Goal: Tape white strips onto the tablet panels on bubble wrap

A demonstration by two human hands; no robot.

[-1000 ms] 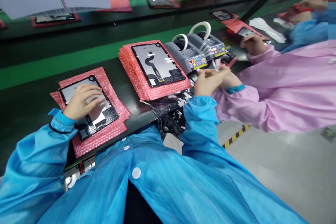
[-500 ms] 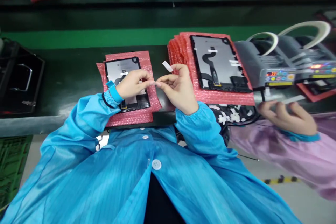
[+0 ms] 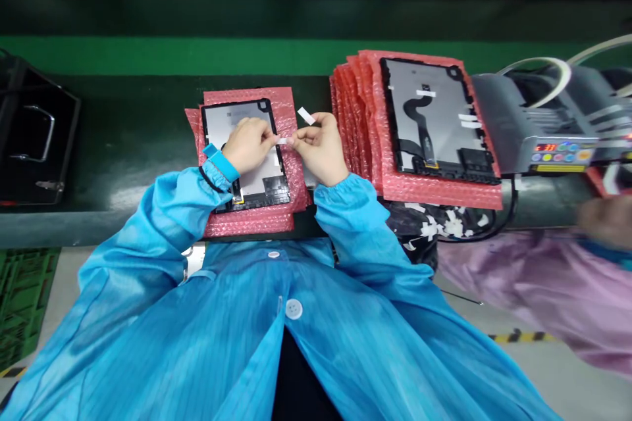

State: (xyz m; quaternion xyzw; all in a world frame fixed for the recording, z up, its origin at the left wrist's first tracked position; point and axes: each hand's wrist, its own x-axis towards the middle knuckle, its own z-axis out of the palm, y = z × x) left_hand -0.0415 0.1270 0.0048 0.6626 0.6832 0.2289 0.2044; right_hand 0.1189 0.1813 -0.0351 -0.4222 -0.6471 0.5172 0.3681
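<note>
My left hand (image 3: 250, 146) is closed in a pinch over a tablet screen panel (image 3: 254, 187), gripping one end of a small white tape strip (image 3: 282, 141). The other end of that strip is at the fingertips of my right hand (image 3: 320, 150), pinched too. A second white strip (image 3: 306, 116) sticks up from my right index finger. The panel is grey with a black frame and lies on pink bubble wrap (image 3: 296, 177). My left hand hides part of its middle.
To the right, another screen panel (image 3: 437, 99) with a black flex cable tops a stack of pink bubble-wrap sheets (image 3: 350, 118). Beyond stand grey machines with lit displays (image 3: 557, 145). A black case (image 3: 39, 138) is at left. A co-worker's blurred hand (image 3: 607, 220) is at far right.
My hands have moved slightly apart, and a short white strip now shows between their fingertips. The view has shifted a little. The co-worker's hand has moved right.
</note>
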